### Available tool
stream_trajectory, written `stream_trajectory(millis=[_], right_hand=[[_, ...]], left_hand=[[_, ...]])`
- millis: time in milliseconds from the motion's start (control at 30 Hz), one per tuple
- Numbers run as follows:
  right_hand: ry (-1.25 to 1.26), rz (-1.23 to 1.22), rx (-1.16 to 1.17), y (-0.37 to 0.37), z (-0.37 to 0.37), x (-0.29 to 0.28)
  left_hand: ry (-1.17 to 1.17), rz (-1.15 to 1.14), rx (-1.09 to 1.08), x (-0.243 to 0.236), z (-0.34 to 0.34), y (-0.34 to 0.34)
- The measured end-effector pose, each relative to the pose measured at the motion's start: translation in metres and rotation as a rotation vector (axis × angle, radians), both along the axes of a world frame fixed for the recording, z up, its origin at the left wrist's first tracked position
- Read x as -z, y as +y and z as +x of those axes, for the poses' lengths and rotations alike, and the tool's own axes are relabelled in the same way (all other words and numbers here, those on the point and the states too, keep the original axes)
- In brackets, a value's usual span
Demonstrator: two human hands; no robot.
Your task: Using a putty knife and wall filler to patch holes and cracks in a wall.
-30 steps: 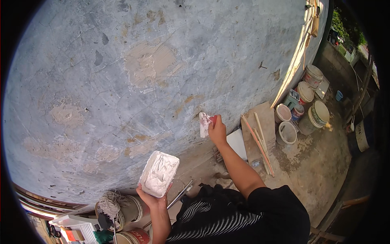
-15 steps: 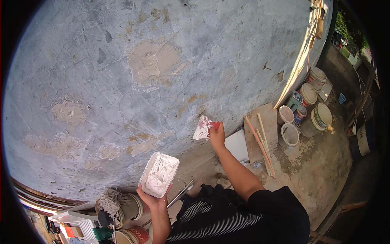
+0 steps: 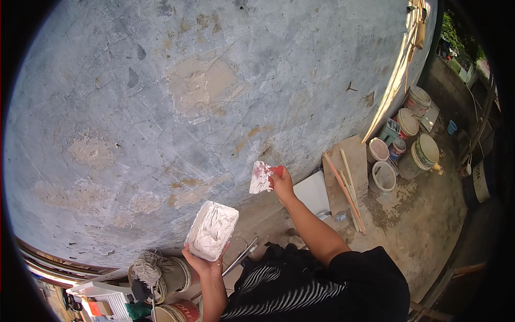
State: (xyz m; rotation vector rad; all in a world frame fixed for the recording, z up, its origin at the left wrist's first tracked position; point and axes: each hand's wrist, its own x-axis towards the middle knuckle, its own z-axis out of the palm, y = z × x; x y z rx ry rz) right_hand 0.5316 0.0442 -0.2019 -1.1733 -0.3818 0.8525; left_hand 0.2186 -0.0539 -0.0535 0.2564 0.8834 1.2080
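Observation:
A white rectangular tub (image 3: 196, 231) of pale, creamy filler rests in my left hand (image 3: 206, 262), with the fingers and thumb gripping its lower end. My right hand (image 3: 282, 185) is closed round the red handle of a putty knife (image 3: 261, 178). The knife's wide blade is smeared with the same pale filler and sits a little up and to the right of the tub, apart from it. Before me stands a blue-grey wall (image 3: 300, 80), cracked and worn. Beige filler patches (image 3: 201, 86) mark it in several places. Whether the blade touches the wall I cannot tell.
Several buckets (image 3: 383, 177) stand along the wall's foot at right, near wooden sticks (image 3: 348, 188) on a leaning board (image 3: 338, 153). At lower left are a string mop (image 3: 150, 268), more buckets (image 3: 179, 311) and a white crate (image 3: 104, 300).
My right hand has moved slightly left and down with the putty knife, bringing the blade closer to the tub. The left hand with the tub has barely moved.

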Motion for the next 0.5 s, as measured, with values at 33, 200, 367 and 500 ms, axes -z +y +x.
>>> stream_trajectory(millis=[33, 200, 367, 500], right_hand=[[0.038, 0.041, 0.014, 0.001, -0.003, -0.002], [0.156, 0.064, -0.005, -0.007, -0.015, -0.011], [0.211, 0.127, 0.150, 0.000, 0.001, -0.004], [0.016, -0.002, 0.051, -0.001, -0.003, -0.004]], left_hand=[[-0.007, 0.002, -0.004, 0.000, -0.001, 0.000], [-0.009, 0.014, -0.040, -0.002, -0.012, -0.004], [-0.041, 0.014, -0.060, 0.001, -0.022, -0.007], [-0.009, -0.026, -0.080, 0.001, -0.023, -0.007]])
